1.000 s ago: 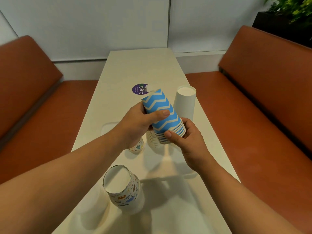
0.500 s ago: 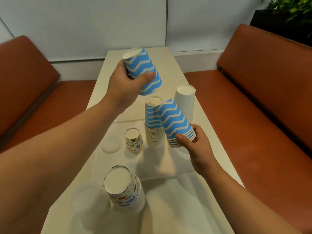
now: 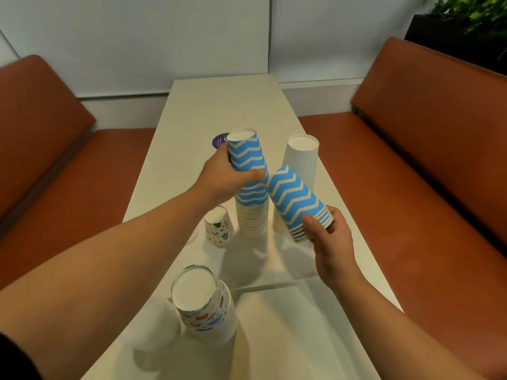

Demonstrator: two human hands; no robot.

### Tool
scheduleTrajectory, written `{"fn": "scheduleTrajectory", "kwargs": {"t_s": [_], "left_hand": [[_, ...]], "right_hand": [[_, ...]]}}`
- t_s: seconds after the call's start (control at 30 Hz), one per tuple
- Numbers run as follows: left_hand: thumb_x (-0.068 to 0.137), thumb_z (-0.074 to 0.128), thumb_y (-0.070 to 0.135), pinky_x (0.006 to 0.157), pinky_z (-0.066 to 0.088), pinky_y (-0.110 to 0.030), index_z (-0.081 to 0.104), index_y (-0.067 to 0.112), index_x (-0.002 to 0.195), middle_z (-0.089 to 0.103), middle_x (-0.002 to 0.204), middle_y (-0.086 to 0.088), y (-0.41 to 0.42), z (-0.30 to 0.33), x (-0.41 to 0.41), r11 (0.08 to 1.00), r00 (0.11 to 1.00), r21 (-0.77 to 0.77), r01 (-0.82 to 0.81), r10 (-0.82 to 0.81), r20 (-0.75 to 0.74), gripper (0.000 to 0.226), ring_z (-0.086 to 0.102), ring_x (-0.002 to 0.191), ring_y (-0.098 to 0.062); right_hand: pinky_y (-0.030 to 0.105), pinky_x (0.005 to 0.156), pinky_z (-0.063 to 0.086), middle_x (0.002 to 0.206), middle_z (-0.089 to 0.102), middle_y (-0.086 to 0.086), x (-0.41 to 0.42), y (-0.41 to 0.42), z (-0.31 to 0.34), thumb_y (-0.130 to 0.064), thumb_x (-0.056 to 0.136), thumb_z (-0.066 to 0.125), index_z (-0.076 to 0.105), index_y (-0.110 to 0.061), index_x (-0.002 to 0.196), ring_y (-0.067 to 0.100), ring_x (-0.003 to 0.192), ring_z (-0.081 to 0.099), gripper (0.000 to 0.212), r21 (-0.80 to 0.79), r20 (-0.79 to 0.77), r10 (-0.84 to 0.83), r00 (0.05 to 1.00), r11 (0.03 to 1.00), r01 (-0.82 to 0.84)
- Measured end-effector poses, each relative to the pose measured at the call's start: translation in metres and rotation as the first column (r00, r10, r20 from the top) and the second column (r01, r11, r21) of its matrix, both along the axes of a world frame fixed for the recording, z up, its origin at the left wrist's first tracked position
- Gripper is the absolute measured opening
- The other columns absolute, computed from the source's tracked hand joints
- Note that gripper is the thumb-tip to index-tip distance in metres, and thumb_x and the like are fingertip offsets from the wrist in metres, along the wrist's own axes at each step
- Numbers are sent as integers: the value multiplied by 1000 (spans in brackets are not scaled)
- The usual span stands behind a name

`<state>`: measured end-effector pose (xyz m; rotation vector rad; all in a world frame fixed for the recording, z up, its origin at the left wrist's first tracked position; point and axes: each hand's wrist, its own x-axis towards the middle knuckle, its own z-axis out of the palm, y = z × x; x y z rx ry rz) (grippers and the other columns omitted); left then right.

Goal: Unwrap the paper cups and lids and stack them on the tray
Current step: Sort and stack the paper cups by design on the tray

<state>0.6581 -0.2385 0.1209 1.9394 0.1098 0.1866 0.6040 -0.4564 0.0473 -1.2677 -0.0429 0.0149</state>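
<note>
Blue-and-cream chevron cups are what both hands are busy with. Half a second ago the left hand [image 3: 227, 179] held a single chevron cup [image 3: 247, 154] high at about eleven o'clock, well clear of everything; now that cup has come down over the top of the standing chevron stack [image 3: 251, 212] on the tray [image 3: 277, 272], upside down and apparently seating onto it, with the thumb and fingers still wrapped around its side. The right hand [image 3: 329, 237] has hardly shifted: it pinches the rim end of a tilted sleeve of chevron cups [image 3: 295, 200] at about three o'clock of the stack, thumb on the near side and fingers curled behind, the sleeve's closed end leaning toward the cup being set down. My reading is that cups are being peeled off the held sleeve one at a time and added to the stack, so one more is now nearly delivered and several remain in the right hand. Just beyond, at one o'clock, stands a plain white cup stack [image 3: 300, 163]; a small patterned cup [image 3: 219, 227] sits at nine o'clock of the chevron stack, and a patterned stack [image 3: 204, 305] rises nearest the camera at six o'clock.
</note>
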Motion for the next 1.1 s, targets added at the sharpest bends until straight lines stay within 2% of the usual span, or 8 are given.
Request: {"fn": "scheduleTrajectory", "kwargs": {"t_s": [0.23,0.37,0.43,0.6,0.67,0.77,0.9,1.1], "left_hand": [[69,88,23,91,50,-29,42,19,136,58,116,12,0,-3,-5,982,967,111,153,-126,-223,82,58,114,-13],[80,73,26,87,40,-9,50,15,133,54,124,6,-2,27,-22,985,953,57,-163,143,266,59,54,100,5],[75,71,38,87,50,-20,58,18,113,64,110,-1,-12,40,-34,985,907,-73,-158,174,383,45,60,89,-1],[47,84,53,86,55,-38,55,13,119,69,106,-3,-50,52,-52,951,999,-308,35,-42,-17,88,68,97,-16],[55,89,41,86,56,-39,55,10,121,72,108,-6,-56,49,-55,931,986,-356,84,-131,-108,81,71,98,-22],[77,81,17,92,56,-46,58,6,117,74,107,-9,-60,48,-59,909,983,-406,94,-150,-108,48,72,96,-25],[83,76,14,91,56,-46,60,7,117,73,109,-8,-59,45,-56,908,985,-405,111,-155,-77,38,72,98,-25],[64,80,26,81,58,-40,60,6,112,72,108,-9,-48,58,-40,914,996,-405,30,7,89,57,72,95,-24]], "right_hand": [[41,76,52,96,67,5,-1,-5,5,-69,38,87,57,-18,102,26,89,64,88,58,-22,-32,999,998,33],[32,67,56,101,69,5,-2,-5,15,-70,40,86,56,-16,111,20,87,70,94,90,-33,23,999,996,-20],[34,73,57,107,69,9,-2,-1,21,-64,45,89,55,-12,118,23,94,70,96,155,-27,51,998,987,-46],[38,86,56,117,66,18,-2,15,35,-60,52,89,50,0,129,29,104,67,104,181,31,112,993,977,-116],[42,90,55,123,63,22,-2,17,37,-61,53,88,47,2,132,34,108,66,108,153,44,122,992,980,-127],[43,90,55,120,64,24,-2,17,36,-61,50,89,48,2,128,37,107,65,108,122,43,114,993,985,-118],[35,81,55,108,69,13,-1,12,31,-59,45,92,54,-7,118,27,97,67,97,89,40,103,994,990,-106],[33,78,53,100,70,6,1,5,21,-60,38,93,57,-13,110,21,89,67,93,76,21,61,998,995,-63]]}}
